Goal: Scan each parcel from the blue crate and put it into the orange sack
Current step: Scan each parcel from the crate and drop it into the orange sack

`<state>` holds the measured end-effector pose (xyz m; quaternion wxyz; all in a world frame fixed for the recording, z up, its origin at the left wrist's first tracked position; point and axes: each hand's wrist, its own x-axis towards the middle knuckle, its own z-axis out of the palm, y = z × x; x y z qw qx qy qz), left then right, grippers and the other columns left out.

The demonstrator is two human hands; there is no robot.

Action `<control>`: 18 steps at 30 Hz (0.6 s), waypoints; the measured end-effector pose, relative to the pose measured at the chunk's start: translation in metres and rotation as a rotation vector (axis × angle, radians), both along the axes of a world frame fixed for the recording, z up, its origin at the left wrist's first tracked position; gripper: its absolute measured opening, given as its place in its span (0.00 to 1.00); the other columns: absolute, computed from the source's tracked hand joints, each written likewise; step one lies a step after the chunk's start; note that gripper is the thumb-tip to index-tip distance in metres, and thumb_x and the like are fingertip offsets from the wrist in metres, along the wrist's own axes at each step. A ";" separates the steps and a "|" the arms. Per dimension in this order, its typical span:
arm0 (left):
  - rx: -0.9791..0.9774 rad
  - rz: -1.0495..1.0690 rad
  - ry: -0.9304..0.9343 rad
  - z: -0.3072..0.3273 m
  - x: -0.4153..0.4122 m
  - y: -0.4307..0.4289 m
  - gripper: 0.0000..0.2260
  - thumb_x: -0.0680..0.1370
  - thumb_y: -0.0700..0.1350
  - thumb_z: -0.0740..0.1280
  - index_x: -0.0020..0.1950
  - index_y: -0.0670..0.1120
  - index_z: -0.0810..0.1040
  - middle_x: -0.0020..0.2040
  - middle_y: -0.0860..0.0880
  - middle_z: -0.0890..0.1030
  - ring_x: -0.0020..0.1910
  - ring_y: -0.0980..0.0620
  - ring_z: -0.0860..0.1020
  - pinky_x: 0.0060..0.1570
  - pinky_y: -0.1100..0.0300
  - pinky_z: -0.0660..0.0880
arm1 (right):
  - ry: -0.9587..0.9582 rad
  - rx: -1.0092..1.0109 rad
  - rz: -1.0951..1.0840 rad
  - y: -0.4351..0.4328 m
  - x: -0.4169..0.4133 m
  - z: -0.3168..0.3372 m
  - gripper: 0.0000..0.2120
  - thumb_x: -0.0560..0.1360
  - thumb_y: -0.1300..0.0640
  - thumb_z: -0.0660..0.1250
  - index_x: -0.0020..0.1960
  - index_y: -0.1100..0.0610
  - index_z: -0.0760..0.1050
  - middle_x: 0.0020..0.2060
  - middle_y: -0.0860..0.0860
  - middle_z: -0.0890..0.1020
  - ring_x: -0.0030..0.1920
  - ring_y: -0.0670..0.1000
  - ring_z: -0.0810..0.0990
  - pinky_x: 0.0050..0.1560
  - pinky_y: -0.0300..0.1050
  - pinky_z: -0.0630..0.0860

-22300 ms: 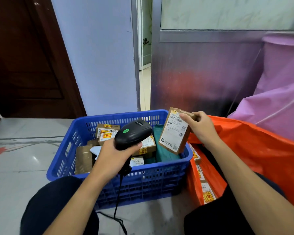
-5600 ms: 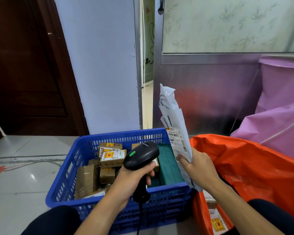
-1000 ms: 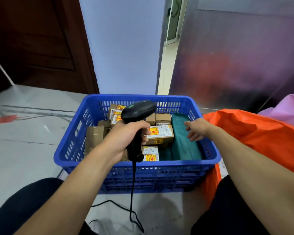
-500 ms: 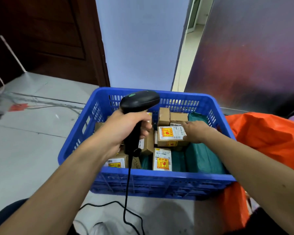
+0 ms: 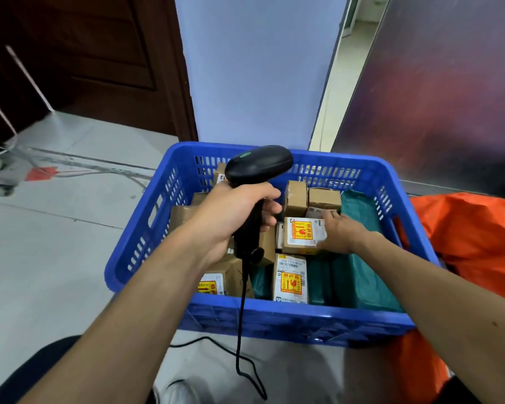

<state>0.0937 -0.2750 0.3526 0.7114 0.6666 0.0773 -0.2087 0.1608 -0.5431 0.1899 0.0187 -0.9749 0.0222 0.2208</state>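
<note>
Crate (image 5: 274, 316) of boxes (image 5: 324, 198), mailers (image 5: 362, 275), hands (image 5: 228, 217) (image 5: 343, 234) gripping scanner (image 5: 258, 167), box (image 5: 302, 234)

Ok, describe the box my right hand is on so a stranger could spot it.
In the blue plastic crate, look mid-way, left of the teal plastic bags. The small brown cardboard box gripped by the right hand lies flat on top, its red-and-yellow sticker facing up.

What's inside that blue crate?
Small cardboard boxes, several with red-and-yellow stickers, and dark green bags along the right side of the blue crate. The right hand grips one labelled box. The left hand and scanner cover some boxes; the crate floor is hidden.
</note>
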 end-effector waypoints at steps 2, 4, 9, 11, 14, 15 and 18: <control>0.000 0.011 0.004 -0.002 0.001 0.004 0.05 0.79 0.41 0.72 0.54 0.41 0.84 0.41 0.44 0.86 0.37 0.51 0.81 0.50 0.52 0.81 | 0.028 -0.007 -0.043 0.000 0.002 -0.006 0.47 0.75 0.41 0.72 0.82 0.59 0.50 0.77 0.60 0.66 0.73 0.61 0.69 0.73 0.56 0.69; 0.004 0.018 0.007 -0.004 0.002 0.008 0.05 0.79 0.41 0.72 0.53 0.41 0.84 0.42 0.44 0.86 0.37 0.51 0.82 0.53 0.50 0.81 | 0.055 -0.020 -0.051 0.001 0.001 -0.009 0.50 0.73 0.39 0.73 0.82 0.58 0.50 0.77 0.59 0.66 0.73 0.61 0.70 0.72 0.57 0.70; 0.014 0.010 -0.006 -0.004 0.003 0.015 0.07 0.79 0.42 0.73 0.56 0.42 0.83 0.42 0.44 0.87 0.36 0.52 0.82 0.52 0.51 0.82 | 0.043 -0.211 0.124 0.004 -0.012 -0.010 0.55 0.72 0.42 0.77 0.83 0.59 0.45 0.80 0.58 0.59 0.73 0.60 0.71 0.69 0.55 0.73; 0.005 0.013 -0.013 -0.002 0.002 0.016 0.07 0.79 0.41 0.72 0.56 0.42 0.83 0.41 0.44 0.86 0.35 0.52 0.82 0.49 0.53 0.82 | 0.020 -0.238 0.147 0.002 -0.016 -0.008 0.53 0.72 0.42 0.76 0.82 0.59 0.46 0.79 0.56 0.61 0.71 0.59 0.73 0.66 0.55 0.76; -0.004 0.031 -0.030 0.000 0.003 0.018 0.06 0.79 0.41 0.72 0.54 0.42 0.83 0.39 0.45 0.86 0.34 0.52 0.81 0.44 0.56 0.82 | -0.007 -0.218 0.163 0.003 -0.019 0.011 0.52 0.71 0.38 0.75 0.81 0.59 0.50 0.76 0.53 0.66 0.67 0.57 0.77 0.62 0.54 0.79; -0.009 0.040 -0.036 0.000 0.003 0.019 0.05 0.79 0.41 0.72 0.54 0.42 0.83 0.39 0.45 0.86 0.34 0.52 0.81 0.43 0.56 0.82 | -0.030 -0.210 0.174 0.002 -0.020 0.019 0.52 0.70 0.37 0.75 0.81 0.58 0.51 0.75 0.53 0.67 0.66 0.56 0.77 0.61 0.53 0.79; -0.031 0.040 -0.067 0.004 0.002 0.020 0.03 0.79 0.41 0.72 0.51 0.42 0.84 0.39 0.45 0.85 0.34 0.51 0.81 0.44 0.55 0.82 | -0.116 -0.173 0.204 -0.004 -0.032 0.041 0.50 0.69 0.37 0.74 0.80 0.56 0.53 0.71 0.51 0.70 0.61 0.55 0.79 0.55 0.51 0.80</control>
